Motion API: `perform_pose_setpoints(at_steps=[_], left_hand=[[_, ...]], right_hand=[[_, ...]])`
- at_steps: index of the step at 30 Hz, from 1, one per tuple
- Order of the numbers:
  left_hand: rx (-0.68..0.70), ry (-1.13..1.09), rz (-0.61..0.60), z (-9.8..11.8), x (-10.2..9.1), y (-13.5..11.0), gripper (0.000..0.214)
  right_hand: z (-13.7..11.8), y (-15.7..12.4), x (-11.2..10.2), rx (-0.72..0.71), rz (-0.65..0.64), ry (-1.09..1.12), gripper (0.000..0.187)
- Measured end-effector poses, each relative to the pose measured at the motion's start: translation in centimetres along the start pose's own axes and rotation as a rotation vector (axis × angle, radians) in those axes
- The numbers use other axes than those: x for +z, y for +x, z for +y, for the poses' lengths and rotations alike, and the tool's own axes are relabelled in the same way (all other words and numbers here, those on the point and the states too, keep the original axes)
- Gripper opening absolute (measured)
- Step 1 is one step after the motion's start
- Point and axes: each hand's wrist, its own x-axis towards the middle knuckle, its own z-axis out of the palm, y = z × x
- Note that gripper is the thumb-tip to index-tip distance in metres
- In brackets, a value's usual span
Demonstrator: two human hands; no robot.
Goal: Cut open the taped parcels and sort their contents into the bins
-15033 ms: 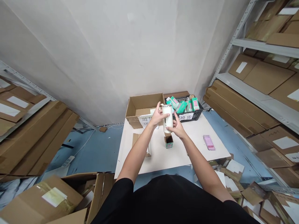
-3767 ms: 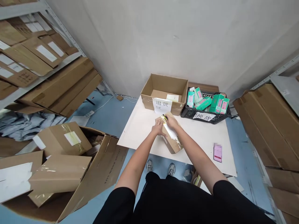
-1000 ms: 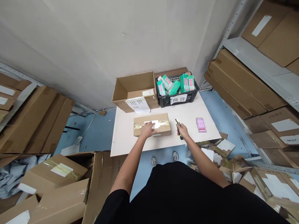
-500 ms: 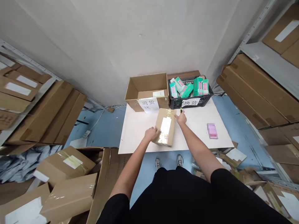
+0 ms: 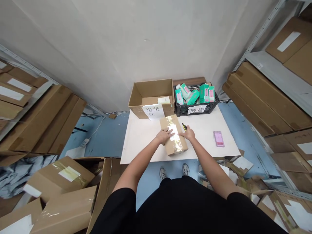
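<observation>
A taped cardboard box (image 5: 180,143) with a white label lies at a slant on the white table. My left hand (image 5: 165,136) grips it over its left edge, with the fingers stretched across the label. My right hand (image 5: 188,133) is closed around a black-and-yellow utility knife (image 5: 184,127), and its fingertips touch the box's right side. The knife's front end points away from me, up and to the left. Whether its blade is out is too small to tell.
Behind the box stand an open carton (image 5: 151,90) with a paper sign and a black crate (image 5: 210,107) of green-and-pink boxes. A blurred pink item (image 5: 219,139) lies on the table (image 5: 136,143) at right. Loaded shelves flank me; a large carton of parcels (image 5: 70,203) stands at lower left.
The cardboard box has turned, its near end swinging to the right. My left hand has moved up from its near left side onto the label. My right hand has shifted slightly nearer, still with the knife.
</observation>
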Motion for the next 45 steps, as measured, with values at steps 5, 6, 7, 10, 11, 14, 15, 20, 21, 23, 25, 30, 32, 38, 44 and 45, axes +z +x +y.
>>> perform_pose_setpoints(at_steps=[5, 6, 7, 10, 11, 14, 15, 20, 21, 23, 25, 30, 32, 38, 44, 45], left_hand=[[-0.349, -0.074, 0.052, 3.9, 1.0, -0.4, 0.144], [-0.400, -0.084, 0.082, 5.1, 0.9, -0.1, 0.143], [-0.445, -0.094, 0.117, 6.4, 0.9, 0.3, 0.142], [-0.547, -0.119, 0.167, 9.2, 0.6, 1.7, 0.143], [-0.569, -0.126, 0.166, 9.8, 0.5, 2.0, 0.143], [-0.617, -0.129, 0.160, 10.2, 0.1, 2.8, 0.142], [-0.630, -0.125, 0.157, 10.2, 0.0, 2.9, 0.140], [-0.689, -0.122, 0.133, 10.1, -0.7, 3.4, 0.134], [-0.700, -0.130, 0.139, 10.3, -0.7, 3.5, 0.133], [-0.714, -0.153, 0.154, 10.7, -0.8, 3.6, 0.134], [-0.725, -0.166, 0.166, 11.0, -0.9, 3.7, 0.135], [-0.749, -0.128, 0.154, 11.2, -1.0, 4.3, 0.132], [-0.746, -0.117, 0.149, 11.0, -1.3, 4.5, 0.130], [-0.590, -0.150, 0.224, 9.0, -2.2, 4.0, 0.120], [-0.417, -0.203, 0.155, 7.9, -0.9, 3.4, 0.110], [-0.417, -0.206, 0.156, 7.9, -0.7, 3.4, 0.110]], right_hand=[[-5.3, 4.8, -1.7, -0.210, -0.003, -0.121, 0.091], [-5.9, 5.4, -1.9, -0.262, 0.005, -0.109, 0.086], [-6.3, 5.8, -2.2, -0.301, 0.024, -0.075, 0.078], [-5.5, 6.0, -3.2, -0.319, 0.115, 0.142, 0.047], [-4.7, 5.8, -3.6, -0.307, 0.124, 0.240, 0.041], [-1.4, 4.6, -4.9, -0.245, 0.019, 0.598, 0.039], [-0.2, 4.1, -5.4, -0.220, -0.052, 0.727, 0.041], [4.5, 0.7, -7.2, -0.166, -0.250, 1.157, 0.053], [5.1, 0.1, -7.4, -0.170, -0.255, 1.197, 0.053], [6.1, -1.0, -7.9, -0.187, -0.265, 1.260, 0.053], [6.8, -1.9, -8.3, -0.209, -0.280, 1.297, 0.053], [8.0, -2.7, -8.7, -0.245, -0.327, 1.282, 0.056], [8.3, -2.6, -8.5, -0.248, -0.312, 1.294, 0.058], [8.6, -1.5, -6.9, -0.034, -0.213, 1.083, 0.060], [8.8, -1.2, -5.8, 0.001, -0.279, 0.900, 0.057], [8.9, -1.2, -5.7, 0.000, -0.288, 0.890, 0.057]])
